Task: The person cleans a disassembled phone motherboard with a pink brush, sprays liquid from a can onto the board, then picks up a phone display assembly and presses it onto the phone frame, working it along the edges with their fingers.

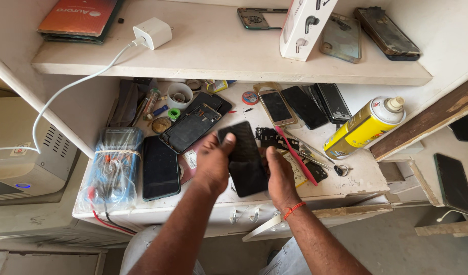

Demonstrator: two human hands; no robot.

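I hold a black smartphone [245, 157] over the middle of the white workbench [356, 175], its dark face up. My left hand [214, 162] grips its left edge, thumb on the top corner. My right hand [278, 175] grips its right edge from below; an orange thread band circles that wrist. Just left of my left hand a second dark phone [160, 167] lies flat. A stripped phone frame [189, 128] lies behind it.
A yellow spray can [365, 127] lies at the right of the bench, with several phones [305, 106] behind it. A bagged device with red wires [112, 165] sits at the left. On the shelf above are a white charger [152, 32], a red book [80, 16], a white box [303, 25] and phone parts.
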